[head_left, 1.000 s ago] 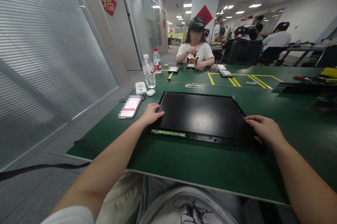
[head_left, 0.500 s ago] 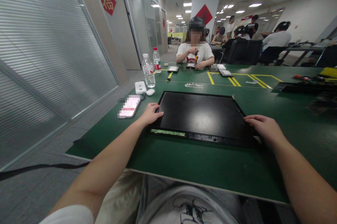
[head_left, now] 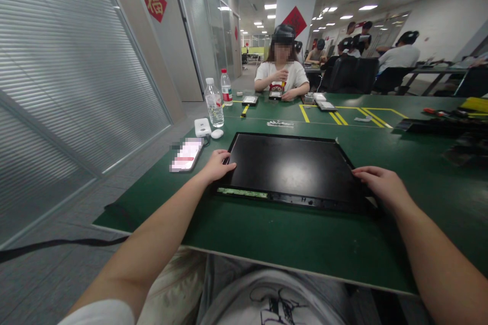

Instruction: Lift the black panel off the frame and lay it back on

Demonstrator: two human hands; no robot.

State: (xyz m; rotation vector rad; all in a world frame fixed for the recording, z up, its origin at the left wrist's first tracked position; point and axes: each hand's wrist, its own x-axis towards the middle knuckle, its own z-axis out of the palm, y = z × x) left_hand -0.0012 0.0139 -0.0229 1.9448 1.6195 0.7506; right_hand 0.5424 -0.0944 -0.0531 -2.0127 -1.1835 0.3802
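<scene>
A black display panel (head_left: 292,165) in a thin black frame lies flat on the green table before me. Along its near edge runs a green circuit board strip (head_left: 242,193). My left hand (head_left: 218,166) grips the panel's left edge, thumb on top and fingers along the side. At the opposite edge, my right hand (head_left: 381,182) pinches the right rim between thumb and fingers. The undersides of both grips are hidden.
Left of the panel lie a lit phone (head_left: 186,155), a white box-shaped device (head_left: 202,127) and a water bottle (head_left: 214,103). Dark parts (head_left: 430,124) are piled at right. Across the table (head_left: 267,243), a person (head_left: 282,73) handles a small drive (head_left: 275,95).
My hands and the panel hold nearly the same position. The person opposite has changed the pose of one raised hand. The view has shifted very slightly.
</scene>
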